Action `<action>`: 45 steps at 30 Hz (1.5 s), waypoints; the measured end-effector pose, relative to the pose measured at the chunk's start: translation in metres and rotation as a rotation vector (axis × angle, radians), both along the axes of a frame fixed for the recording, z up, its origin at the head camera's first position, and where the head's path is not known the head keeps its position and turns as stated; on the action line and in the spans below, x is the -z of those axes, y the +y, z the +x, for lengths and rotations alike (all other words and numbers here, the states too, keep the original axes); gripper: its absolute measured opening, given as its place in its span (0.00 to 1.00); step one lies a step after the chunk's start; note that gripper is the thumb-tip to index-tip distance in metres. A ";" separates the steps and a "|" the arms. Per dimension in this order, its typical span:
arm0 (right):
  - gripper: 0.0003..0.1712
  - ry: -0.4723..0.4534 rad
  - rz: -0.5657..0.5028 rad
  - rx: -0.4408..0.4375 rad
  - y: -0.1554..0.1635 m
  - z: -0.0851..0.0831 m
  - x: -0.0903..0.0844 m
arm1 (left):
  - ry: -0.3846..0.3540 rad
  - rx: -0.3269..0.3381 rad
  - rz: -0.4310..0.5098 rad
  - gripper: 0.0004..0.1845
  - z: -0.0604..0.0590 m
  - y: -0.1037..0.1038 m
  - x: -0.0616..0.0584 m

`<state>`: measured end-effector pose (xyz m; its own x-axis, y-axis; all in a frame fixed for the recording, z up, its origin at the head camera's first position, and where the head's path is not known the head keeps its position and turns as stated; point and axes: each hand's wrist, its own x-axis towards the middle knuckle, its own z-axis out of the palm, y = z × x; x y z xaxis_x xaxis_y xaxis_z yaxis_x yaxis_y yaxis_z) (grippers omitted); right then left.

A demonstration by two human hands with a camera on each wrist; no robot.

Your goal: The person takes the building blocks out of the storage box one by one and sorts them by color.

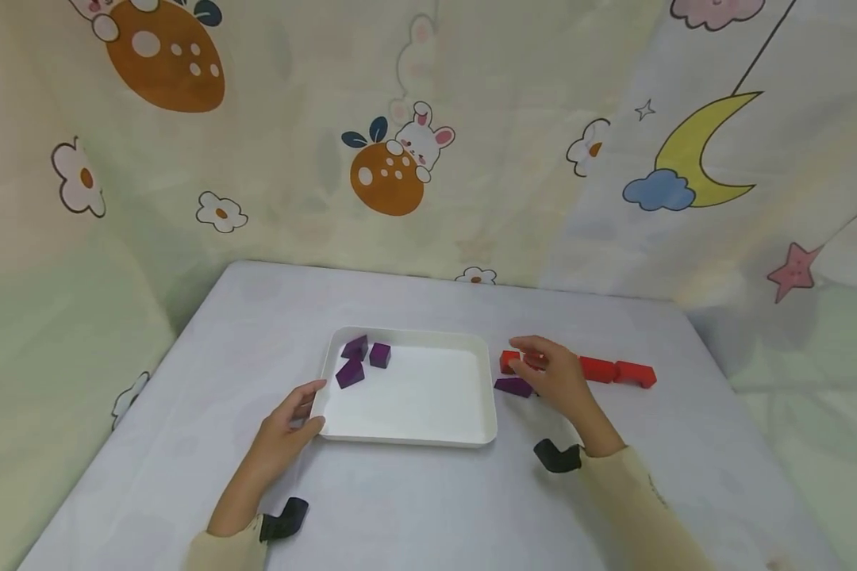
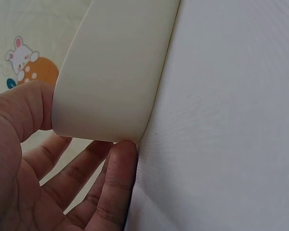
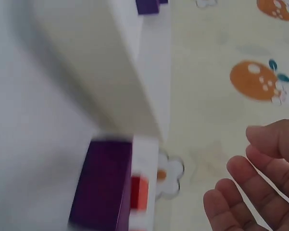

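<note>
A shallow white tray (image 1: 428, 396) lies on the table, with several purple blocks (image 1: 380, 355) grouped in its far left part. My left hand (image 1: 282, 432) is at its left end; in the left wrist view the thumb touches the tray's wall (image 2: 115, 67) near the corner and fingertips (image 2: 122, 159) rest against the end. Right of the tray, my right hand (image 1: 553, 377) hovers with fingers apart and nothing between them. Near its fingers are a red block (image 1: 509, 362) and a purple block (image 1: 514, 387), also large in the right wrist view (image 3: 101, 183).
More red blocks (image 1: 634, 373) form a row at the right, partly behind the right hand. A white cloth (image 1: 414, 507) covers the table, and a patterned curtain (image 1: 500, 198) hangs behind it. Black straps (image 1: 284, 519) sit at both wrists.
</note>
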<state>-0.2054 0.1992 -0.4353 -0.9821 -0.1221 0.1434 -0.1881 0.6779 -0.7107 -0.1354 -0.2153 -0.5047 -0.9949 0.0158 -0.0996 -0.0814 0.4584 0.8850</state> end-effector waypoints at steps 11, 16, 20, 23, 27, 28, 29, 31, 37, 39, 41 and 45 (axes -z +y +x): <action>0.23 -0.209 -0.126 -0.319 -0.103 -0.058 0.015 | -0.019 -0.016 0.003 0.32 0.002 0.001 -0.001; 0.28 -0.266 -0.075 -0.395 -0.139 -0.067 0.027 | -0.001 -0.007 0.000 0.32 0.002 0.002 0.001; 0.31 -0.244 -0.019 -0.381 -0.160 -0.070 0.037 | 0.010 -0.008 0.002 0.31 0.003 0.003 0.001; 0.29 -0.206 0.028 -0.351 -0.171 -0.070 0.042 | 0.007 -0.007 0.002 0.32 0.004 0.003 0.000; 0.21 -0.155 0.074 -0.321 -0.178 -0.069 0.043 | 0.011 -0.011 0.001 0.32 0.004 0.003 -0.001; 0.20 -0.148 0.084 -0.318 -0.178 -0.069 0.043 | 0.013 -0.011 0.000 0.32 0.004 0.003 -0.001; 0.19 -0.149 0.085 -0.316 -0.178 -0.068 0.042 | 0.015 -0.010 -0.003 0.32 0.004 0.003 -0.001; 0.18 -0.160 0.076 -0.314 -0.173 -0.066 0.037 | 0.016 -0.010 -0.008 0.32 0.004 0.003 -0.001; 0.18 -0.185 0.004 -0.282 -0.146 -0.050 0.015 | 0.021 0.006 -0.013 0.32 0.002 0.002 0.001; 0.18 -0.171 -0.032 -0.274 -0.135 -0.044 0.009 | 0.021 0.007 -0.012 0.32 0.002 0.001 0.002; 0.19 -0.149 -0.071 -0.271 -0.122 -0.037 0.006 | 0.019 0.005 -0.009 0.32 0.002 0.001 0.002; 0.20 -0.108 -0.171 -0.237 -0.090 -0.021 0.005 | 0.018 0.003 -0.007 0.32 0.002 0.002 0.002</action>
